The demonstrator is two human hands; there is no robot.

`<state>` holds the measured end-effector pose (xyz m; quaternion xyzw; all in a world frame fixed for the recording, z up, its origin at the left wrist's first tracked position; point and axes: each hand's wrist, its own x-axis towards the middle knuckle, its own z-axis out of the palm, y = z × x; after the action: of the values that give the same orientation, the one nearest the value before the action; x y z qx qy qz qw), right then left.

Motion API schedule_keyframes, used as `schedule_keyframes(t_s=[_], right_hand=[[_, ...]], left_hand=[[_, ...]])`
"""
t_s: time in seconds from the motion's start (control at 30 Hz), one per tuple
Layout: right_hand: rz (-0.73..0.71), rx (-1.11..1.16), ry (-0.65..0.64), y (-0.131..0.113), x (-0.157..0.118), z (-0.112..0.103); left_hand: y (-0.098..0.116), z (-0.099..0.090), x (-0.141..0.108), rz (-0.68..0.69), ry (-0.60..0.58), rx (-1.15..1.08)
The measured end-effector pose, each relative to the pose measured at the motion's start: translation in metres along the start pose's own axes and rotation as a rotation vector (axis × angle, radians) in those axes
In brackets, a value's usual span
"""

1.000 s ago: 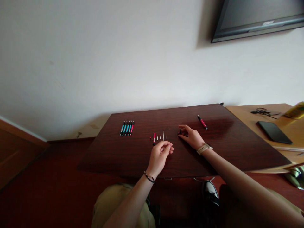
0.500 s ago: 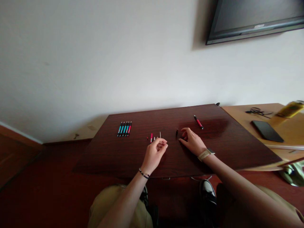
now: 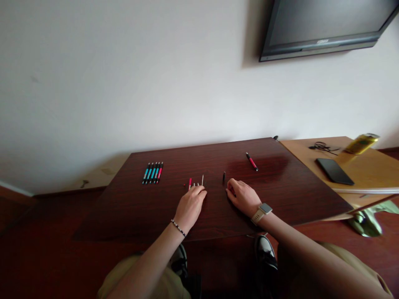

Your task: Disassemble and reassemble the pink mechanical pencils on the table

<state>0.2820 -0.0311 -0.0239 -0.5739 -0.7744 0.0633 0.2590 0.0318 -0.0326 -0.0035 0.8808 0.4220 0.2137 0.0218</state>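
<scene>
My left hand [image 3: 189, 207] lies low over the dark table [image 3: 124, 216], fingers bent down beside small pen parts; its fingertips are partly hidden. Just beyond it are a red barrel [image 3: 190, 182], a thin white refill [image 3: 202, 179] and small pale pieces. My right hand [image 3: 245, 196] rests on the table with its fingers curled in; whatever it may hold is hidden. A short black pen part [image 3: 223, 176] stands out beyond its fingertips. One red-and-black pen [image 3: 252, 162] lies farther back on the right. Several blue pens [image 3: 150, 173] and a red one [image 3: 159, 172] form a row at left.
A lighter table [image 3: 370, 170] adjoins on the right, carrying a black phone [image 3: 334, 171], a coiled black cable [image 3: 322, 147] and a yellow can [image 3: 362, 143]. A screen [image 3: 321, 29] hangs on the wall above.
The view has shifted to the right. My left hand has turned palm-down and lowered toward the small parts. The fingers of my right hand have curled closer together.
</scene>
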Motion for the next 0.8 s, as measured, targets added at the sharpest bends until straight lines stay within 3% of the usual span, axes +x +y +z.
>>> schedule_keyframes(t_s=[0.3,0.53,0.8], right_hand=[[-0.026,0.002,0.012,-0.001,-0.002,-0.001],[-0.020,-0.022,-0.006,-0.004,-0.003,-0.004],[-0.021,-0.044,-0.016,-0.006,-0.004,-0.006]], left_hand=[[0.008,-0.004,-0.020,-0.046,-0.009,-0.046],[0.028,-0.015,-0.041,0.017,-0.099,0.012],[0.026,-0.021,-0.046,0.057,-0.073,-0.037]])
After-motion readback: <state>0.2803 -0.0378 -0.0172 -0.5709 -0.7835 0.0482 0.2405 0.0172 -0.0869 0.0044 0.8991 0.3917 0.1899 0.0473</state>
